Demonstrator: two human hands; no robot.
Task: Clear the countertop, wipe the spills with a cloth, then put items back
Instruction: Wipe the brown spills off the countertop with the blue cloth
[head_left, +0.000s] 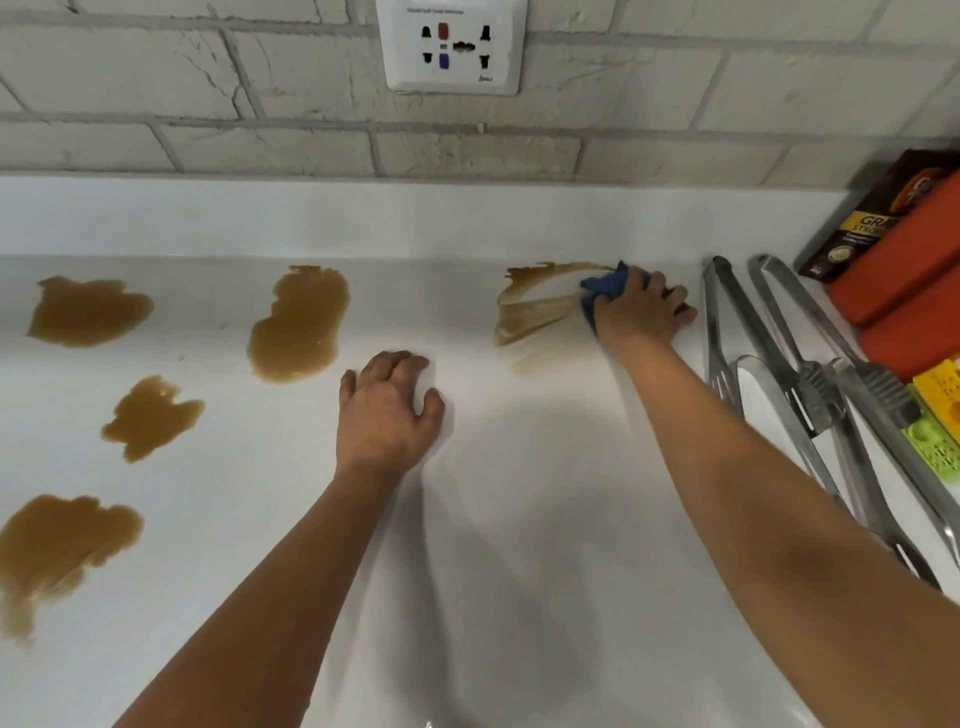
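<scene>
My right hand (641, 312) grips a bunched blue cloth (602, 291) and presses it on the white countertop (519, 493) at the right edge of a smeared brown spill (530, 306). My left hand (389, 410) rests on the counter with its fingers spread, holding nothing. Several more brown spills lie to the left: one at the back middle (298, 325), one at the back left (88, 312), one smaller (150, 418) and one at the front left (57, 551).
Two steel tongs (769, 364) lie at the right, with a slotted steel utensil (748, 384) beside them. Behind them are orange boxes (904, 291), a dark coffee carton (862, 228) and yellow and green plastic pieces (935, 415). A wall socket (452, 47) sits on the brick backsplash.
</scene>
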